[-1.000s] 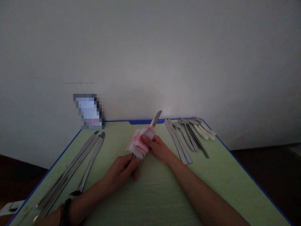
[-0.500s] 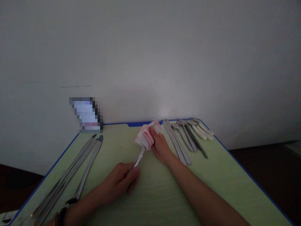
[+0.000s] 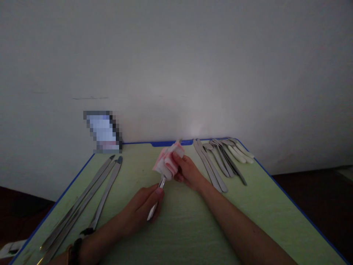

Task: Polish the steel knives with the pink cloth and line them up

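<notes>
My left hand (image 3: pixel 142 206) is closed around the handle of a metal table knife (image 3: pixel 154 204) that points away from me over the green table (image 3: pixel 193 228). My right hand (image 3: pixel 187 171) grips a folded pink and white cloth (image 3: pixel 167 162), which is wrapped round the knife's blade. Only the very tip of the blade shows beyond the cloth. A dark band sits on my left wrist.
Several long metal knives (image 3: pixel 91 195) lie in a row at the left of the table. At the far right lies a group of knives, spoons and white-handled cutlery (image 3: pixel 223 158). A blurred-out object (image 3: pixel 103 131) leans against the wall at the table's back left.
My right hand has slid the cloth back along the blade towards me after pushing it out to the tip. My left hand kept hold of the handle.
</notes>
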